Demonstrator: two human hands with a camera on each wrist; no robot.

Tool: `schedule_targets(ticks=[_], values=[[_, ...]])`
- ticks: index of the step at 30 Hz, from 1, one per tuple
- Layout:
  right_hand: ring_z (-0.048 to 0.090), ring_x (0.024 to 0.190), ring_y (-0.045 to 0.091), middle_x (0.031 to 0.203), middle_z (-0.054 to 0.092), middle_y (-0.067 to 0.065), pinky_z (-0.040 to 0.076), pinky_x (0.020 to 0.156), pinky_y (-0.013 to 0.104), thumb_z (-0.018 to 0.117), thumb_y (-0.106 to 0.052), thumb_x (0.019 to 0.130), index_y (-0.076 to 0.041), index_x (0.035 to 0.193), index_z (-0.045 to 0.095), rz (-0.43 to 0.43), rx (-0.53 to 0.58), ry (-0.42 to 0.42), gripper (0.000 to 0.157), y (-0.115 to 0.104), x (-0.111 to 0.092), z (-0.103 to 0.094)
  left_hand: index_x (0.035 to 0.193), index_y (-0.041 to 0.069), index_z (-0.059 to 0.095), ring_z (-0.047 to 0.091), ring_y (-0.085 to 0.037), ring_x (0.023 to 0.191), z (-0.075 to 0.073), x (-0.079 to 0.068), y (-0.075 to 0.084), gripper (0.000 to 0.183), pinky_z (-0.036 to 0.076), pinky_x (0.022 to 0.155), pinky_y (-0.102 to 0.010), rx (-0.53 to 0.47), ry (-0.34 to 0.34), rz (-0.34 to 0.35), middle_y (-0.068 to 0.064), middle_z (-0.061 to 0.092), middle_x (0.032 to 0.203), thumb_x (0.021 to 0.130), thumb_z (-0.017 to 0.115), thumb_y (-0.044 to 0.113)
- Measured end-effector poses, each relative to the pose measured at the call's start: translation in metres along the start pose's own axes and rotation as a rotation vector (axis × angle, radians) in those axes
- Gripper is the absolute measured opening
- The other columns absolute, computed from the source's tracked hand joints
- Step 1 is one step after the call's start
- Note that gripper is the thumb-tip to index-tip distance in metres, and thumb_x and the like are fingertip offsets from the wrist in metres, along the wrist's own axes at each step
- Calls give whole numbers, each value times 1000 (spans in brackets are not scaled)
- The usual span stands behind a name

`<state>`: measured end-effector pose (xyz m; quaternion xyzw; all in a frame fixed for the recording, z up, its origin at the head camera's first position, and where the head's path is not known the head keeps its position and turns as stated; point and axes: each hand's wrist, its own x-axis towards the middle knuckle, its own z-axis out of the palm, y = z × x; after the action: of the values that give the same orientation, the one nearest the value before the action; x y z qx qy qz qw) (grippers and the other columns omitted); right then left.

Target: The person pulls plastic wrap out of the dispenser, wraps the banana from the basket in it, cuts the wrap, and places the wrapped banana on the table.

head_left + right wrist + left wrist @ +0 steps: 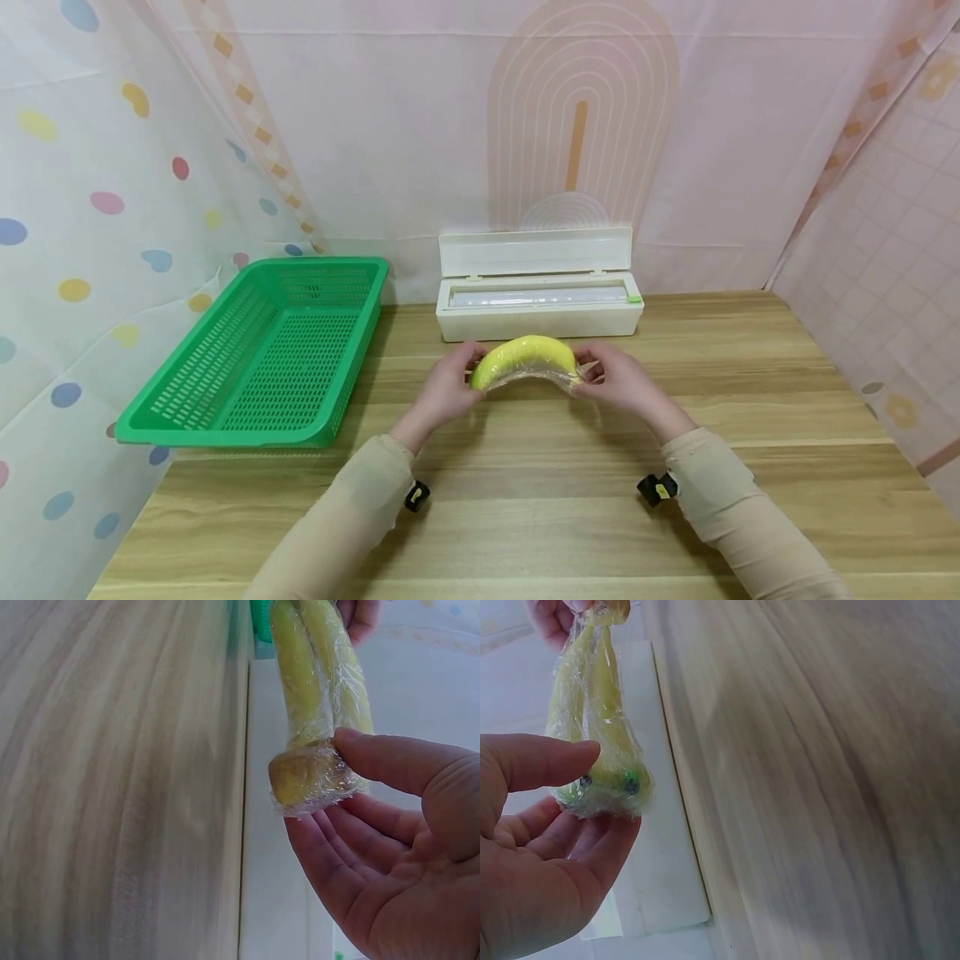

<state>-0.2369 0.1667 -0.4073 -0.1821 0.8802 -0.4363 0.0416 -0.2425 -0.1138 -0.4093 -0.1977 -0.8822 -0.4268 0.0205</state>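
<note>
Two joined yellow bananas (528, 352), wrapped in clear cling film, are held above the table between both hands. At their greenish tip end, my left hand (450, 382) grips them with the thumb on one side and curled fingers on the other. My right hand (617, 379) pinches the brownish stem end (304, 776) between thumb and fingers. In the left wrist view the film over the bananas (604, 712) looks crinkled, and the left thumb presses near the dark tips. Behind the hands stands a white cling film box (540, 325) with its lid raised and a film roll (536, 297) inside.
A green plastic basket (225, 437) with perforated walls sits at the left of the wooden table (540, 517). Patterned cloth (375, 150) hangs along the back and both sides. A small bright green piece (634, 299) is on the box's right end.
</note>
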Motion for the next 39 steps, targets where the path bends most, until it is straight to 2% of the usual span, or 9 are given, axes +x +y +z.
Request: schedule_targets(ticks=[3,9,16,24,33,36,39], values=[[64,93,25,117,62,20,56,86,41,76,-1,83,5,123,58,5,-13,-16,45,2,-1,0,120,-2,58,62,-36,106,1,0,0,56,53,92,-45,24,-30,-17,-19,65,116,69,72,-19],[64,92,24,117,63,20,56,83,40,76,-2,84,3,123,58,21,-24,-72,44,7,-2,0,118,1,59,63,-34,108,3,-1,-2,54,54,90,-42,65,-116,-59,-18,65,117,69,76,-16],[63,96,26,118,63,20,55,86,41,76,-4,83,5,124,55,42,-48,-129,47,13,0,1,116,0,59,63,-32,105,4,-3,1,54,56,86,-39,136,-174,-36,-16,66,112,68,78,-13],[62,100,29,119,62,22,53,89,44,75,-5,85,6,127,52,42,-57,-143,49,16,1,0,120,-1,59,63,-31,105,5,0,2,56,54,88,-41,187,-176,-19,-15,66,111,69,79,-11],[63,99,28,123,60,25,56,81,37,73,-4,87,6,131,51,49,-56,-134,50,16,-1,1,122,-5,59,63,-28,97,9,0,3,54,53,88,-43,267,-164,33,-14,66,109,72,78,-7],[64,98,28,124,60,25,56,76,34,73,-4,88,6,132,51,38,-68,-130,50,16,-1,2,124,-5,58,62,-27,97,9,0,3,54,52,89,-43,275,-159,23,-14,66,110,73,78,-7],[65,99,29,122,62,23,57,78,37,73,-6,88,5,133,52,13,-89,-129,51,16,-1,2,125,-4,58,62,-28,97,8,0,3,55,52,89,-44,269,-167,6,-14,66,110,74,79,-5]])
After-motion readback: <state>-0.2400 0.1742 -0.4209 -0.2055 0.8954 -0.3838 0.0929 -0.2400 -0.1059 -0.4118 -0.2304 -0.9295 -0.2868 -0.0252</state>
